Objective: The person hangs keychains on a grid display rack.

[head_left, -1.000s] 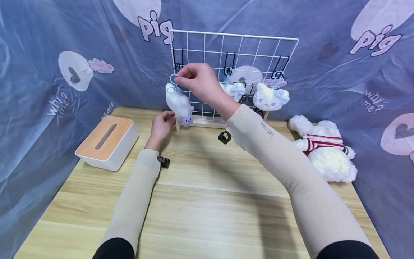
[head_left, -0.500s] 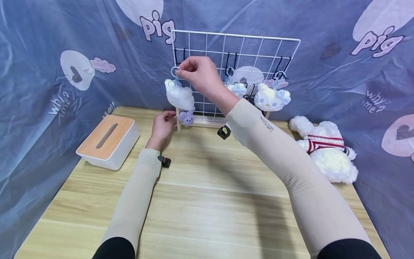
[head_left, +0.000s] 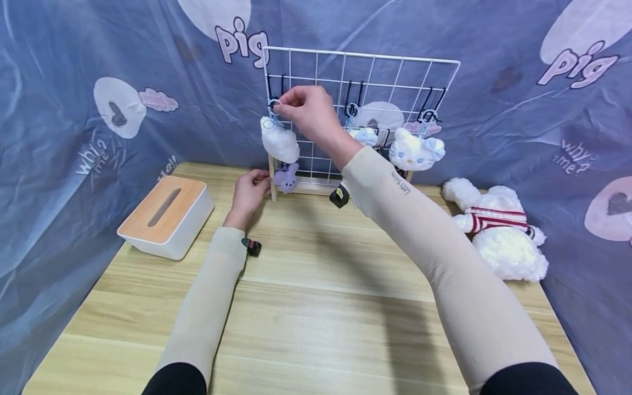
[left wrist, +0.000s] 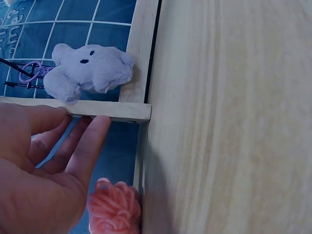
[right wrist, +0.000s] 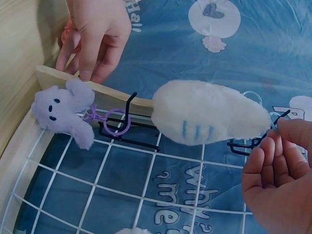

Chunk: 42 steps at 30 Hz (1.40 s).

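My right hand point(head_left: 313, 112) pinches the light-blue ring of a white plush keychain point(head_left: 280, 144) at the upper left of a white wire grid rack point(head_left: 361, 54). In the right wrist view, blue stripes mark the plush, and its ring is close to a black hook point(right wrist: 236, 146); whether it is on the hook, I cannot tell. Below hangs a small purple plush keychain point(head_left: 286, 178), its ring on another black hook point(right wrist: 129, 105). With its fingertips, my left hand point(head_left: 249, 192) touches the rack's wooden side post point(left wrist: 105, 109); the fingers are fairly straight.
A white Hello Kitty plush point(head_left: 412, 152) hangs at the rack's right. Another white plush point(head_left: 364, 136) hangs mid-rack, partly hidden by my right arm. A tissue box point(head_left: 165, 216) stands left, and a white stuffed toy point(head_left: 501, 230) lies right. Pink yarn-like loops point(left wrist: 114, 207) show behind the post.
My right hand has risen, then shifted slightly right, bringing the white plush keychain closer to the rack. The left hand stays at the post.
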Each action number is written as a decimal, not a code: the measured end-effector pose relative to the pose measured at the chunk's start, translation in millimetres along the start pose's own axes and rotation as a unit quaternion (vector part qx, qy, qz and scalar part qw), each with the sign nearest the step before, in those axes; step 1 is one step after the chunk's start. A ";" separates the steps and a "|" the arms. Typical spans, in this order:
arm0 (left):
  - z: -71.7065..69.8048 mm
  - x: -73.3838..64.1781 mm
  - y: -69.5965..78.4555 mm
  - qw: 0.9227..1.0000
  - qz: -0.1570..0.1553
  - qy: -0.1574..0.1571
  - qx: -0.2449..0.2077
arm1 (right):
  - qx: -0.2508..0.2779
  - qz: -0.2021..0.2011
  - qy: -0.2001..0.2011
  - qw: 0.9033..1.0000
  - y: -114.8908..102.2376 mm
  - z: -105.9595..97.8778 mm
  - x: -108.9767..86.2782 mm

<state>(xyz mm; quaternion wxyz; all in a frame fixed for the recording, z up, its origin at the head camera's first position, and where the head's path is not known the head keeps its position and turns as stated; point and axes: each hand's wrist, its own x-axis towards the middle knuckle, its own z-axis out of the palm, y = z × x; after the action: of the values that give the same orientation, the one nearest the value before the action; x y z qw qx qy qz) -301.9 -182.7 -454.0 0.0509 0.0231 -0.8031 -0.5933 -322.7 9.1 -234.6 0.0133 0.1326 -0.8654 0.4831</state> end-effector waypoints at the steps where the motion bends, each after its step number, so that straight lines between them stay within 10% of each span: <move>1: 0.3 -0.1 -0.5 1.000 0.001 0.001 0.000 | -0.001 0.002 0.000 1.000 0.8 0.5 0.3; 42: -0.1 1.8 -3.0 1.000 -0.007 -0.003 0.011 | -0.012 0.041 0.038 0.998 9.8 15.1 13.5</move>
<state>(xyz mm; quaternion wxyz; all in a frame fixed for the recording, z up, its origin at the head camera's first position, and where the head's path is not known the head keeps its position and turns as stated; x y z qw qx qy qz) -303.8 -183.9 -456.8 0.0439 0.0277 -0.8097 -0.5845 -336.6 -1.6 -248.8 0.0282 0.0778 -0.8747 0.4776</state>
